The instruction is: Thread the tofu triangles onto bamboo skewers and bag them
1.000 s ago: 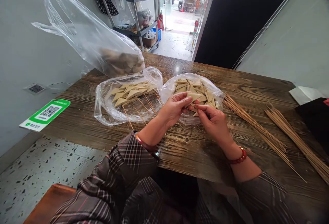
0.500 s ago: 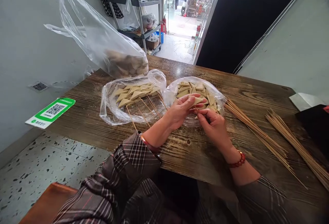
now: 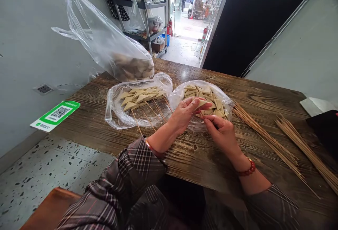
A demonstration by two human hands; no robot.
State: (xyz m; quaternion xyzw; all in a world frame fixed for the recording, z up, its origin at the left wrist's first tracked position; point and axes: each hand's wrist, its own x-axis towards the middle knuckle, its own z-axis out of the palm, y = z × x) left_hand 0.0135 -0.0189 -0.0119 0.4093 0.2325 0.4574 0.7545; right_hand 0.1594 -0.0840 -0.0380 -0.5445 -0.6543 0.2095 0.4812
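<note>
My left hand [image 3: 186,113] pinches a pale triangular piece, like a slice of tofu [image 3: 201,103], between thumb and fingers. In my right hand [image 3: 221,130] the fingertips grip a thin bamboo skewer [image 3: 201,112], whose upper end meets the lower edge of that piece. Behind both hands lies a plastic bag of loose triangular pieces [image 3: 218,104], partly covered by my fingers. On the left, an opened plastic bag [image 3: 112,112] bears rows of skewered triangles [image 3: 141,98], their sticks [image 3: 136,121] pointing toward me.
Two bundles of bamboo skewers [image 3: 264,136] lie on the wooden table [image 3: 195,166] at right. A tall clear bag [image 3: 113,47] with brownish contents stands back left. A green QR-code card [image 3: 56,114] sits at the left edge. Beyond are a shelf cart [image 3: 148,19] and a doorway.
The skewer in my right hand shows more clearly below the triangle, and my right hand sits slightly lower relative to it. The whole view has shifted a little.
</note>
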